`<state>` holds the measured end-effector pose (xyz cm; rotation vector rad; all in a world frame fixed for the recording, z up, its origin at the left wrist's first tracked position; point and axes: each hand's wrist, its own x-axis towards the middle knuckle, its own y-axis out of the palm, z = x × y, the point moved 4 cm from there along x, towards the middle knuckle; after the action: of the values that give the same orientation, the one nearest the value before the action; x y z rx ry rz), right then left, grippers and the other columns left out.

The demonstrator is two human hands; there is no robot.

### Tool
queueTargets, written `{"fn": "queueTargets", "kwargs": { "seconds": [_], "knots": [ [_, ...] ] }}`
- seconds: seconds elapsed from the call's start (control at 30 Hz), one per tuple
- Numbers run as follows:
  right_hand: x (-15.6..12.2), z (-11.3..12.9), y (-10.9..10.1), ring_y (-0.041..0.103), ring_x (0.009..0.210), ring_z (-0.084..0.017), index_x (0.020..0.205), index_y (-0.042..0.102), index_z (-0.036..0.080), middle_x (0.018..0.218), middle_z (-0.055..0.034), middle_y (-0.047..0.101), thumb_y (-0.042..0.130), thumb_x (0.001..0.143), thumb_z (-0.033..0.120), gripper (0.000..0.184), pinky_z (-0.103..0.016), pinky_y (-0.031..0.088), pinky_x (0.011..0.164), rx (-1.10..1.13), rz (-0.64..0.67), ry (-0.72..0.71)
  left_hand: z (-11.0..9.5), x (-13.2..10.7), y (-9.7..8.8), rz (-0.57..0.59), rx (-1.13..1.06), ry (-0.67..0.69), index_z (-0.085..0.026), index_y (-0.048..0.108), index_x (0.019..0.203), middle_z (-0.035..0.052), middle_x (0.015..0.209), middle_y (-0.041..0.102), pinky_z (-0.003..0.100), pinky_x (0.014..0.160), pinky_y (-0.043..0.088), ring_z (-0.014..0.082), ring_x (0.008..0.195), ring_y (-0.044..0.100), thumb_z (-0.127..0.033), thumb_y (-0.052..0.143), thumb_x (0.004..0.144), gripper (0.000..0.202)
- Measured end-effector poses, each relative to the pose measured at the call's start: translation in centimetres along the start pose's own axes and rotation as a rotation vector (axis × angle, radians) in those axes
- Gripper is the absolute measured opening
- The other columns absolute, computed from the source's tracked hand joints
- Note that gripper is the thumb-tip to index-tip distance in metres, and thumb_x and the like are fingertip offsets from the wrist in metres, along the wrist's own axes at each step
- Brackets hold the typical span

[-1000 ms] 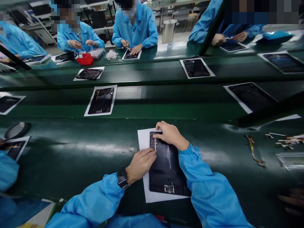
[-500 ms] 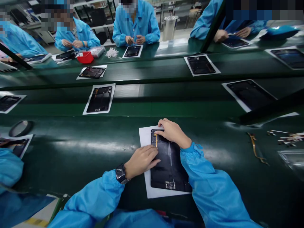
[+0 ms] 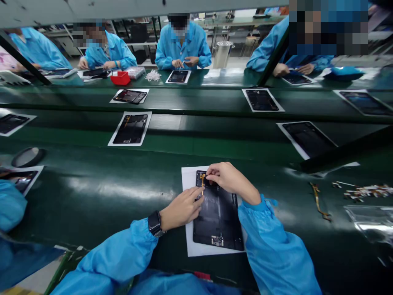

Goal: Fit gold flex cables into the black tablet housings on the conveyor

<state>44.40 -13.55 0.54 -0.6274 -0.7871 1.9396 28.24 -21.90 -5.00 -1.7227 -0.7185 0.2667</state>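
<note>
A black tablet housing [image 3: 219, 217] lies on a white sheet [image 3: 190, 241] on the green bench in front of me. Along its upper left side runs a thin orange flex cable [image 3: 202, 180]. My left hand [image 3: 182, 208] rests on the housing's left edge, fingers stretched out, their tips touching the lower part of the cable. At the top of the housing, my right hand [image 3: 229, 180] has thumb and forefinger pinched together beside the cable's upper end. Whatever lies between those fingertips is too small to make out.
A loose orange flex cable [image 3: 319, 203], a pile of small parts [image 3: 368, 191] and a clear plastic tray [image 3: 368, 219] are at right. Beyond, more housings [image 3: 130, 129] lie on sheets. A dark post [image 3: 353, 149] slants in at right. Co-workers sit opposite; a blue sleeve [image 3: 12, 205] is at left.
My right hand has drawn its spread fingers into a pinch and shifted slightly right and down from the housing's top edge. My left hand stays near the cable. The camera view has tilted up.
</note>
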Motion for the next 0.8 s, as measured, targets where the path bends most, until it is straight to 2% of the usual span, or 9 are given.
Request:
{"fn": "queueTargets", "kwargs": {
  "seconds": [0.13, 0.23, 0.4, 0.5, 0.67, 0.8],
  "knots": [
    [-1.1, 0.5, -0.5, 0.061, 0.057, -0.016, 0.076, 0.058, 0.022, 0.062, 0.0013, 0.066, 0.058, 0.09, 0.031, 0.017, -0.025, 0.042, 0.057, -0.018, -0.072, 0.024, 0.2, -0.6, -0.2, -0.036, -0.041, 0.009, -0.012, 0.053, 0.124, 0.0199, 0.141, 0.046, 0.046, 0.107, 0.046, 0.0303, 0.134, 0.043, -0.023, 0.055, 0.093, 0.033],
    [-2.1, 1.1, -0.5, 0.059, 0.056, -0.015, 0.081, 0.056, 0.022, 0.062, 0.0028, 0.064, 0.053, 0.091, 0.027, 0.012, -0.025, 0.041, 0.057, -0.046, -0.081, 0.019, 0.4, -0.9, -0.2, -0.06, -0.079, 0.038, -0.014, 0.057, 0.121, 0.0172, 0.139, 0.05, 0.045, 0.109, 0.044, 0.0286, 0.135, 0.043, -0.027, 0.055, 0.094, 0.03],
    [-4.1, 0.9, 0.0, 0.062, 0.065, -0.016, 0.093, 0.058, 0.023, 0.074, 0.0011, 0.068, 0.05, 0.091, 0.022, 0.008, -0.026, 0.043, 0.062, -0.059, -0.073, 0.049, 0.5, -1.0, 0.0, -0.017, -0.057, 0.047, -0.011, 0.057, 0.123, 0.0176, 0.142, 0.047, 0.045, 0.111, 0.042, 0.0306, 0.136, 0.042, -0.021, 0.055, 0.092, 0.033],
    [-5.0, 0.9, 1.0, 0.063, 0.068, -0.017, 0.093, 0.06, 0.023, 0.076, 0.0006, 0.068, 0.051, 0.091, 0.021, 0.009, -0.026, 0.043, 0.063, -0.096, -0.056, 0.079, 0.6, -1.1, -0.1, -0.024, -0.108, 0.052, -0.012, 0.058, 0.123, 0.0178, 0.142, 0.047, 0.046, 0.111, 0.041, 0.0312, 0.137, 0.041, -0.021, 0.054, 0.092, 0.033],
    [-5.9, 1.6, 3.6, 0.066, 0.078, -0.018, 0.095, 0.063, 0.023, 0.086, -0.0018, 0.07, 0.053, 0.092, 0.017, 0.012, -0.027, 0.045, 0.069, -0.182, -0.021, 0.077, 1.5, -1.4, -0.5, -0.157, -0.353, -0.012, -0.016, 0.06, 0.121, 0.0122, 0.137, 0.053, 0.041, 0.111, 0.043, 0.0224, 0.131, 0.048, -0.019, 0.049, 0.095, 0.028],
    [-6.0, 2.3, 5.6, 0.067, 0.085, -0.02, 0.098, 0.063, 0.021, 0.094, -0.0043, 0.071, 0.052, 0.093, 0.013, 0.014, -0.027, 0.045, 0.073, -0.271, 0.01, 0.056, 2.3, -1.6, -0.5, -0.222, -0.401, -0.069, -0.016, 0.059, 0.12, 0.0122, 0.134, 0.055, 0.044, 0.111, 0.042, 0.0238, 0.132, 0.046, -0.019, 0.051, 0.093, 0.028]
  ]
}}
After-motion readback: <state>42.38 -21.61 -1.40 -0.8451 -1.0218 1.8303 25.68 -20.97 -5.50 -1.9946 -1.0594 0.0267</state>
